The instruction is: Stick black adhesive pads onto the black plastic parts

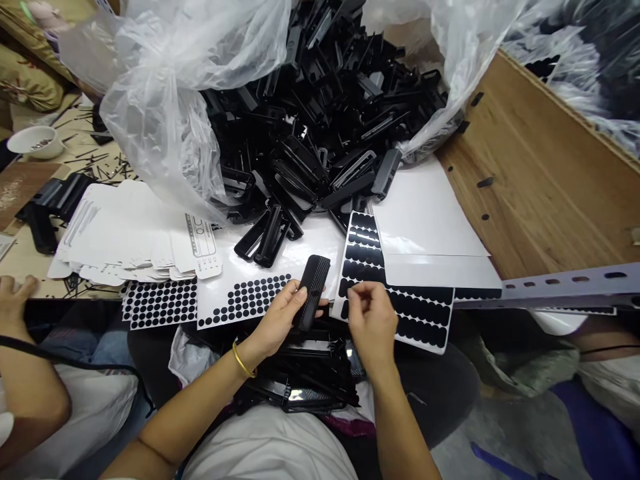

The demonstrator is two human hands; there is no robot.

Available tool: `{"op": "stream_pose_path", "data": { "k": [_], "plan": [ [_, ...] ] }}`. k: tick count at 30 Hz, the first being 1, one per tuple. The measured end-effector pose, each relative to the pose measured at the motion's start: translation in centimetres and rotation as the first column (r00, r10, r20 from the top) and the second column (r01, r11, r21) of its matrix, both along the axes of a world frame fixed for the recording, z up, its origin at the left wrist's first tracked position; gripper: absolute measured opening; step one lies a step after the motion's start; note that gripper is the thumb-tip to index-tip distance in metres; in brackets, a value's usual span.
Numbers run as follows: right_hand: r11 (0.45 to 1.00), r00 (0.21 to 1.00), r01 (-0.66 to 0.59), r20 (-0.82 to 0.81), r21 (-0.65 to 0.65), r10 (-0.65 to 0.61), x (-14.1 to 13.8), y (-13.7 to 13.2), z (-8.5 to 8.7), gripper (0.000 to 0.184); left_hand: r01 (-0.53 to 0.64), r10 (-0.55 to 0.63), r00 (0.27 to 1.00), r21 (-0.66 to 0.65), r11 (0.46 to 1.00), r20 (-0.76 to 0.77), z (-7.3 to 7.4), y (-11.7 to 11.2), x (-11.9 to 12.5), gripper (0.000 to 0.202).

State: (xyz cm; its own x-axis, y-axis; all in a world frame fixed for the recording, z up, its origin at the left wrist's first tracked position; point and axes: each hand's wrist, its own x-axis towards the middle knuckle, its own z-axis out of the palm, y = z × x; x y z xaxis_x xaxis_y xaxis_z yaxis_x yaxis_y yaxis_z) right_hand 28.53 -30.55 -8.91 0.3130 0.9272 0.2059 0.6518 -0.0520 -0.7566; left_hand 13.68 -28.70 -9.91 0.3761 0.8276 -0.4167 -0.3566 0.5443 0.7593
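My left hand (283,310) grips a black plastic part (314,290) with a carbon-fibre pattern, thumb on its face, tilted upright. To its right, my right hand (373,320) is closed in a pinch over a white sheet of black oval stickers (365,250); what sits between its fingertips is too small to make out. A second sheet with round black dots (250,300) lies left of the held part. Beyond both hands a big heap of similar black plastic parts (320,133) spills from a clear plastic bag (175,80). More black parts (310,393) rest on my lap.
A stack of white printed cards (130,233) stands at the left, beside a white bowl (36,142) of small pieces. A wooden board (560,173) walls off the right side, with a perforated metal rail (570,285) below it. Another person's hand (15,297) is at the far left.
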Motion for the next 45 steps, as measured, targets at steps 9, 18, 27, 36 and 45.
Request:
{"op": "stream_pose_path", "data": {
  "k": [9, 18, 27, 36, 45],
  "plan": [
    [0.972, 0.945, -0.171, 0.252, -0.163, 0.209, 2.8, -1.9, -2.1, 0.007, 0.092, -0.090, 0.995, -0.071, 0.993, 0.039, -0.2, 1.2, 2.8, 0.032],
    [0.987, 0.974, -0.158, 0.167, 0.016, 0.153, 3.5, -2.4, -2.7, 0.022, 0.171, -0.170, 0.984, -0.034, 0.985, 0.045, 0.0, 2.3, 3.6, 0.030],
    [0.989, 0.984, -0.128, 0.136, 0.077, 0.116, 4.0, -1.1, -2.6, 0.009, 0.193, -0.186, 0.981, -0.130, 0.973, 0.065, 0.6, 5.2, 5.7, 0.023],
    [0.941, 0.882, -0.323, -0.392, -0.098, 0.261, 4.3, -1.2, -0.5, 0.015, -0.003, 0.004, 1.000, 0.051, 0.999, -0.022, 0.2, 2.5, 3.4, 0.024],
    [0.880, 0.638, -0.424, -0.760, -0.215, 0.122, 0.7, -0.3, 0.5, 0.024, 0.111, -0.101, 0.990, -0.104, 0.988, 0.095, 0.9, 0.7, -0.4, 0.026]
  ]
}}
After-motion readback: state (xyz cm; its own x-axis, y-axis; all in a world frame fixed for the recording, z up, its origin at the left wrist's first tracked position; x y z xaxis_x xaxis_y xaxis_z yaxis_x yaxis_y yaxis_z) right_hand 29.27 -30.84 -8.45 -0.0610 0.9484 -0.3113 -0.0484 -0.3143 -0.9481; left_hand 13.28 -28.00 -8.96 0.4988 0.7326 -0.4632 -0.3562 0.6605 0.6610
